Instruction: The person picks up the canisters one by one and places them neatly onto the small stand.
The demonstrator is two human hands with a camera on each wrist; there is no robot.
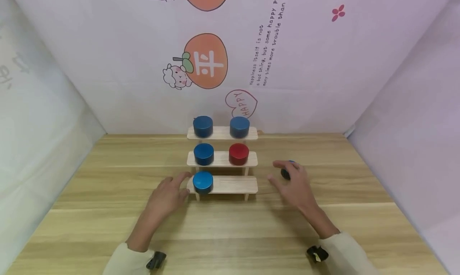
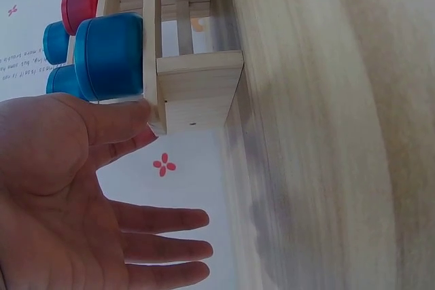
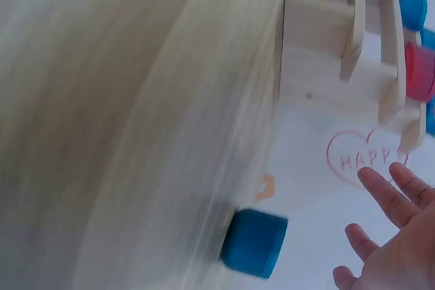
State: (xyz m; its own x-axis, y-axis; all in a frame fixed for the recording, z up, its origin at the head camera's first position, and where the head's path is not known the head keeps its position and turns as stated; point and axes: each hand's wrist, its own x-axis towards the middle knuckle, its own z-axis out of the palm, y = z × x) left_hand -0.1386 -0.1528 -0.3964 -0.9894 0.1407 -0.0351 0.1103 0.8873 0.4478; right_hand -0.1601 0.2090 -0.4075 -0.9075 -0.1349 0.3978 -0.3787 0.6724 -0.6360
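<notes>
Spanning the table, the stepped wooden rack touches the left hand, fingers spread, holding nothing. Right hand, fingers loosely wide, hovers over a loose blue cylinder beneath its fingertips. Risk: a glancing touch could roll the smooth, glossy cylinder away.
</notes>
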